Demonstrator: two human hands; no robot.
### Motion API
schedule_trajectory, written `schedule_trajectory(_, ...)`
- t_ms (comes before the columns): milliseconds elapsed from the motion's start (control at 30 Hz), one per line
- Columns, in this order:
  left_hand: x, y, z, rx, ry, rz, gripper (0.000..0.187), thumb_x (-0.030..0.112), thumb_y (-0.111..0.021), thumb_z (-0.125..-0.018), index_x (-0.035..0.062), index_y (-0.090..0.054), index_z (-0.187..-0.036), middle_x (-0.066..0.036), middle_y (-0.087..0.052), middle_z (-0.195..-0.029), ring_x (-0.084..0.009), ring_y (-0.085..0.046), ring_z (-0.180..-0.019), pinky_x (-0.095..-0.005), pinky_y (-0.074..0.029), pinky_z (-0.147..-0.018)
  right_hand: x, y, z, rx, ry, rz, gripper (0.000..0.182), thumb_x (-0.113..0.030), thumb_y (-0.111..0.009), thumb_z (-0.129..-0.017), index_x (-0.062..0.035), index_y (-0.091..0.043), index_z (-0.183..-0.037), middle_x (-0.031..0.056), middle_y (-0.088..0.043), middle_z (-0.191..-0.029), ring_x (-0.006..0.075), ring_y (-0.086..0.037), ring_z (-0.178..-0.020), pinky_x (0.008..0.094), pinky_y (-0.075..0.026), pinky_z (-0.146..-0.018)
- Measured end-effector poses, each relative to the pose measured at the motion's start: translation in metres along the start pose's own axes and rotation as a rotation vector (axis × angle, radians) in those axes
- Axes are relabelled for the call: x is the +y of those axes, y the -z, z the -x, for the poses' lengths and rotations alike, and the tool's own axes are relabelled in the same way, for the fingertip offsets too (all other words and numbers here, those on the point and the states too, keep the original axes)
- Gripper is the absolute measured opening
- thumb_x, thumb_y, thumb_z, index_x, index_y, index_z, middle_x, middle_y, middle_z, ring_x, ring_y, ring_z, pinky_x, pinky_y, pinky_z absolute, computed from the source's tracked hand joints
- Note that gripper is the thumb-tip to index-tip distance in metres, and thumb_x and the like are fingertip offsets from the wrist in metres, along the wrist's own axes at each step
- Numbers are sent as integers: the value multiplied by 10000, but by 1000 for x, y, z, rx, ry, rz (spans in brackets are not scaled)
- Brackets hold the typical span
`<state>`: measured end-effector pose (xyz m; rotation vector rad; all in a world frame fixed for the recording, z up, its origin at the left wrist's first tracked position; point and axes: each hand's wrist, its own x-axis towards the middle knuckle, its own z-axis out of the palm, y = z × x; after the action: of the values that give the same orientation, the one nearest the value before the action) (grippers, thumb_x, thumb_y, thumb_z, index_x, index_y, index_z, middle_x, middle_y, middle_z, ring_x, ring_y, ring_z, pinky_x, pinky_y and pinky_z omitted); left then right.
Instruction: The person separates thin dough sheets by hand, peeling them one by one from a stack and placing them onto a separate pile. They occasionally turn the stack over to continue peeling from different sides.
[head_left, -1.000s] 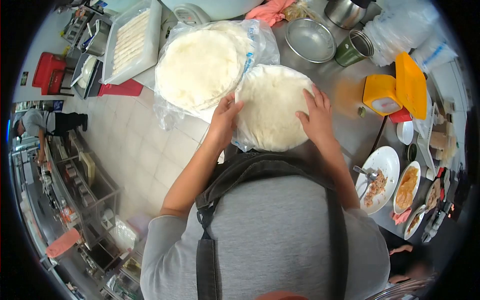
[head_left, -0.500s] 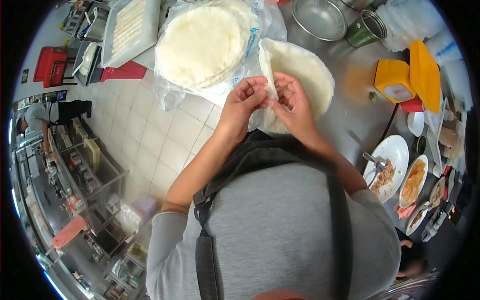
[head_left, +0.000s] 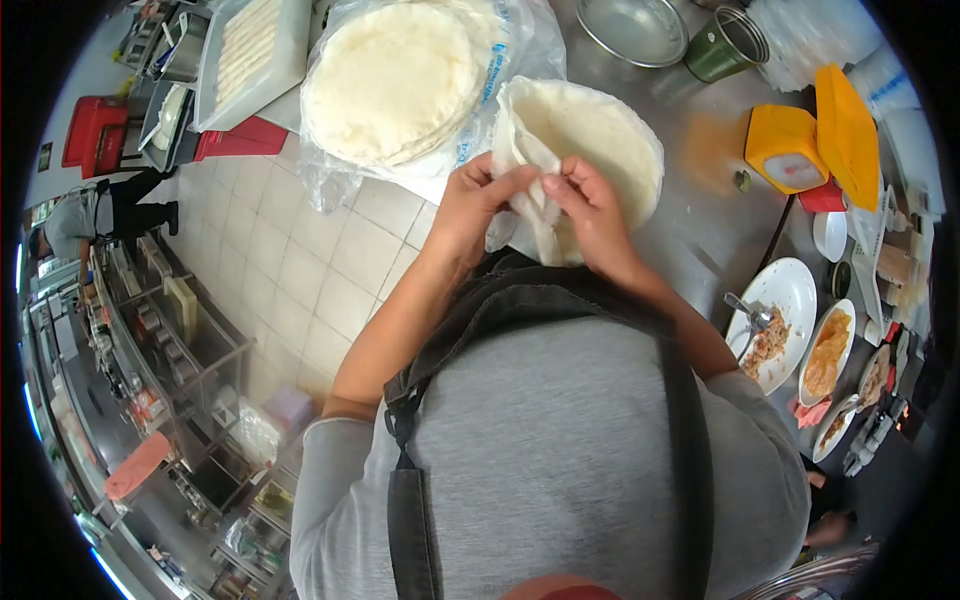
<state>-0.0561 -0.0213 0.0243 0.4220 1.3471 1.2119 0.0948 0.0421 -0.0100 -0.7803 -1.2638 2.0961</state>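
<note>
Both hands hold the near-left edge of a thin round wrapper (head_left: 615, 150), a pale dough sheet lying on the steel counter, perhaps several in a stack. My left hand (head_left: 472, 205) pinches the lifted edge between thumb and fingers. Close beside it, my right hand (head_left: 597, 212) grips the same raised edge, thumb on top. A loose, translucent flap of the sheet hangs between them. Up and to the left, a taller stack of round wrappers (head_left: 390, 80) rests on a plastic bag (head_left: 535, 45).
A tray of white rolls (head_left: 300, 85) is at upper left. Behind the wrappers stand a metal bowl (head_left: 633, 28) and a green cup (head_left: 722, 48). To the right are a yellow scale (head_left: 785, 140) and a plate with filling and a spoon (head_left: 795, 285). A person (head_left: 75, 225) stands far left.
The wrapper edge has been pulled up and opened into a wider flap between my hands. My left hand has shifted slightly left. The person at far left has changed stance.
</note>
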Motion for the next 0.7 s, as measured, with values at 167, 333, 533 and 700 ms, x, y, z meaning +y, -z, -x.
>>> schedule_trajectory(167, -1, 7, 2, 7, -135, 212, 178, 18, -605, -791, 9, -666, -958, -56, -681, -895, -119, -624, -774, -252, -482, -749, -12, 1, -1, 88, -67, -103, 124, -134, -556, -926, -25, -540, -983, -11, -566, -886, 40, -508, -818, 209, -418, -722)
schedule_trajectory(333, 6, -9, 16, -57, -236, 41, 191, -22, -615, -791, 8, -664, -973, -38, -667, -923, -98, -601, -836, -247, -465, -794, -36, -10, -7, 22, 90, 97, 104, -120, -612, -893, -46, -540, -885, -30, -545, -826, 30, -484, -769, 195, -397, -691)
schedule_trajectory(533, 12, 2, 24, -188, -247, 236, 248, -9, -633, -793, 22, -649, -1038, -44, -655, -990, -126, -605, -913, -280, -460, -848, -50, -10, -11, 59, 172, 35, 205, -105, -614, -892, -67, -525, -711, -58, -514, -710, 17, -446, -687, 194, -363, -634)
schedule_trajectory(700, 13, 3, 26, -115, -213, 217, 179, 62, -646, -822, 11, -579, -980, -48, -622, -919, -132, -585, -887, -264, -449, -822, -37, -11, -8, 119, 185, 12, 184, -36, -616, -873, -72, -494, -740, -34, -547, -778, 25, -485, -734, 192, -393, -670)
